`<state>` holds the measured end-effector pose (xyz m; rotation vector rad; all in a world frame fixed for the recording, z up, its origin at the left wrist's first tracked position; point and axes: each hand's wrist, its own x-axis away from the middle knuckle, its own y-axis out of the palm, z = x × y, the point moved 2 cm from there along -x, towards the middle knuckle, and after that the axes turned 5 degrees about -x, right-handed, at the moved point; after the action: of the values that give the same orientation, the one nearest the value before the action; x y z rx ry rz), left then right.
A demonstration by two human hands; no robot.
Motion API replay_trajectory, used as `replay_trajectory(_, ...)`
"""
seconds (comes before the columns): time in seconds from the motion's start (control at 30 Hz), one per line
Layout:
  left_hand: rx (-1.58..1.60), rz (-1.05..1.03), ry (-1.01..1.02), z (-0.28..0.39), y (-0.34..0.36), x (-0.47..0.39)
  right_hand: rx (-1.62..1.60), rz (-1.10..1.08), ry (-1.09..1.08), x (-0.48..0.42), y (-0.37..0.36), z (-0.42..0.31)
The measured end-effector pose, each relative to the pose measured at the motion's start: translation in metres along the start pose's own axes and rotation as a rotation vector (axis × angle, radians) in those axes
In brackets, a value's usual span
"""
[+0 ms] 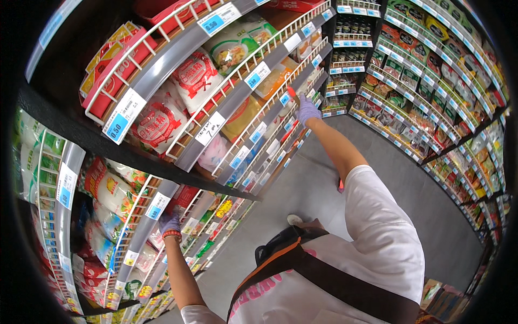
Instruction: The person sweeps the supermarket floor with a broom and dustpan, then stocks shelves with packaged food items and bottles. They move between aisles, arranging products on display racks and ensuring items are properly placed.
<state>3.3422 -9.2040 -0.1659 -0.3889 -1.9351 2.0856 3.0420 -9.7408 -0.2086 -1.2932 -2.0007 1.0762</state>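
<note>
My right hand (pixel 308 110), in a thin purple glove, reaches forward to the wire-fronted edge of a shelf. It holds a slim tool with a red-orange end (pixel 292 92), whose exact kind I cannot tell. My left hand (pixel 170 222), gloved alike with a red beaded bracelet at the wrist, is at the shelf edge lower left, below a price tag (pixel 158 205). Its fingers are partly hidden in shadow, so its grip does not show. Before me, printed plastic bags of white powder (pixel 196 79) and a green and white food bag (pixel 232 48) lie behind the wire rails.
A black shelf upright (pixel 121 146) divides the racks on the left. Small dark jars (pixel 350 27) stand on the far shelves. Packet-filled shelves (pixel 408 77) curve along the right, across a grey tiled floor (pixel 404 210). Cartons (pixel 445 301) stand at the lower right.
</note>
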Motion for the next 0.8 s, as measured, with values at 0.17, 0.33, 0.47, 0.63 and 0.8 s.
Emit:
replay_trajectory(0.17, 0.357, -0.010, -0.103, -0.026, 0.032, -0.036, -0.036, -0.040, 0.068, 0.045, 0.030, 0.010)
replay_trajectory(0.33, 0.560, -0.106, -0.094, -0.016, 0.039, -0.057, -0.084, -0.177, -0.069, 0.131, 0.100, 0.026)
replay_trajectory(0.47, 0.472, 0.103, -0.088, 0.002, 0.031, -0.035, -0.117, -0.429, -0.125, 0.196, 0.126, 0.018)
replay_trajectory(0.63, 0.536, 0.269, -0.071, 0.004, 0.024, -0.024, -0.180, -0.490, -0.310, 0.250, 0.102, 0.019)
replay_trajectory(0.8, 0.708, 0.224, -0.009, 0.010, 0.017, -0.025, -0.099, -0.476, -0.246, 0.259, 0.088, 0.049)
